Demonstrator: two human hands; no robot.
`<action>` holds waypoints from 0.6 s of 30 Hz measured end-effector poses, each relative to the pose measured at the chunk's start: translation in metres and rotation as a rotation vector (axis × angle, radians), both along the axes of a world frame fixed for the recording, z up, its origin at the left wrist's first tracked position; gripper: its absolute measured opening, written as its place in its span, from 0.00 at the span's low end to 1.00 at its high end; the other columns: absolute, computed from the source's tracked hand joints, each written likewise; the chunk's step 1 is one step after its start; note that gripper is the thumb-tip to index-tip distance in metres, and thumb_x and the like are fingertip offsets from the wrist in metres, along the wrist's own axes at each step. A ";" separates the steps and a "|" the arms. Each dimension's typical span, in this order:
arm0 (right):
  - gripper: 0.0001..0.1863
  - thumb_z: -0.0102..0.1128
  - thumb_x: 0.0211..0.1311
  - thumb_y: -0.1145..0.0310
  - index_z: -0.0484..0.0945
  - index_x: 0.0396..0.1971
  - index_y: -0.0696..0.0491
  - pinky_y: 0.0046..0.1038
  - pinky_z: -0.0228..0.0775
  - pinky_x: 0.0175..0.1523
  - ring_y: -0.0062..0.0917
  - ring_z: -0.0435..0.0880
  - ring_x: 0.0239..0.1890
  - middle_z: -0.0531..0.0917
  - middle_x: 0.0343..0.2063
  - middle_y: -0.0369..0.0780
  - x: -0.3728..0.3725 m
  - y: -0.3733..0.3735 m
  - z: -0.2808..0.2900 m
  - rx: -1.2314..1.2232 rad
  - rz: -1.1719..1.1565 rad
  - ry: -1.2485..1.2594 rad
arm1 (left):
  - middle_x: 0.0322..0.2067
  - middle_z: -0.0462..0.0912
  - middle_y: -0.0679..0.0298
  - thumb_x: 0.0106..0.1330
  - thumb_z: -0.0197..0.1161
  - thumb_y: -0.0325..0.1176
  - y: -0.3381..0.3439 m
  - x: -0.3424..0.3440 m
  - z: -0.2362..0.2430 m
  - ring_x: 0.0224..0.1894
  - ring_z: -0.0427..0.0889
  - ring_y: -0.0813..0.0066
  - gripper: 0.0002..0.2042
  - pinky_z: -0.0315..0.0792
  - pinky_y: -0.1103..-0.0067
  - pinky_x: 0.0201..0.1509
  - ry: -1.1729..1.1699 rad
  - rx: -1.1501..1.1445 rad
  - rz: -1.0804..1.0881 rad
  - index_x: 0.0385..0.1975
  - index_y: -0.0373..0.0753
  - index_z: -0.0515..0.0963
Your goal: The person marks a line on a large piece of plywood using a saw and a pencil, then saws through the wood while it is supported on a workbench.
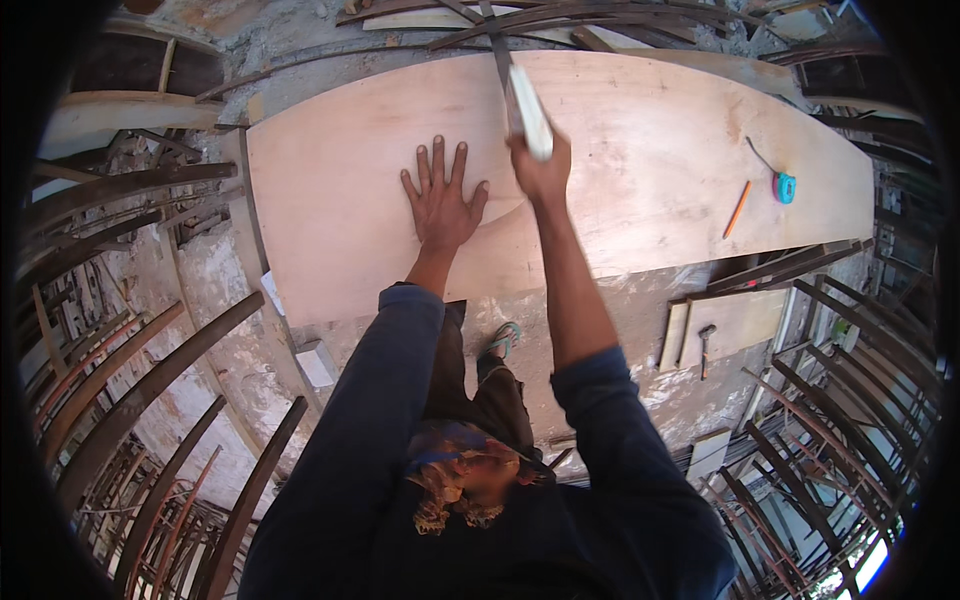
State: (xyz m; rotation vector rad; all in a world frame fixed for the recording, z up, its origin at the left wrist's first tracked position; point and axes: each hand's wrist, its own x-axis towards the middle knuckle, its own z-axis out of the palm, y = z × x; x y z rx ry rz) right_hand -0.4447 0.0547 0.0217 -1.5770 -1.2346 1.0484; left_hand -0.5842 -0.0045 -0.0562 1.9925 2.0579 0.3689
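Observation:
A large sheet of plywood (pixel 650 170) lies across in front of me. My left hand (pixel 445 205) presses flat on it with the fingers spread, left of the middle. My right hand (pixel 542 170) is closed round the pale handle of a handsaw (pixel 528 110). The dark narrow blade runs away from me, seen nearly edge-on, to the sheet's far edge and past it. A dark line in the wood lies beside the saw. How deep the blade sits cannot be made out. On the right part of the sheet lie an orange pencil (pixel 737 209) and a turquoise tape measure (pixel 785 188), its tape partly out.
A hammer (pixel 706 350) rests on a smaller board (pixel 735 325) at the right, below the sheet. Dark wooden bars (pixel 160 400) stand or lie in rows at the left and right. Long strips of wood (pixel 600 15) cross the floor beyond the sheet. My sandalled foot (pixel 505 340) shows below its near edge.

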 end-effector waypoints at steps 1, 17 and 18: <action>0.32 0.59 0.49 0.78 0.74 0.61 0.58 0.30 0.75 0.49 0.35 0.86 0.41 0.84 0.38 0.55 -0.005 0.022 0.008 -0.045 -0.001 -0.002 | 0.76 0.48 0.59 0.68 0.54 0.56 0.001 -0.001 0.001 0.77 0.43 0.50 0.34 0.38 0.44 0.74 -0.008 0.009 -0.014 0.73 0.54 0.58; 0.34 0.58 0.47 0.78 0.74 0.61 0.53 0.33 0.75 0.48 0.44 0.86 0.43 0.83 0.40 0.57 -0.012 0.051 0.000 0.048 0.023 -0.067 | 0.75 0.48 0.58 0.67 0.55 0.55 0.012 -0.004 0.000 0.77 0.44 0.50 0.35 0.36 0.43 0.73 0.022 0.003 -0.005 0.73 0.52 0.58; 0.34 0.58 0.47 0.78 0.74 0.61 0.54 0.33 0.75 0.48 0.44 0.86 0.44 0.83 0.40 0.57 -0.012 0.052 0.005 0.021 0.031 -0.037 | 0.75 0.49 0.57 0.67 0.55 0.55 0.009 -0.003 0.000 0.77 0.44 0.50 0.34 0.37 0.43 0.73 0.014 0.038 -0.004 0.73 0.52 0.59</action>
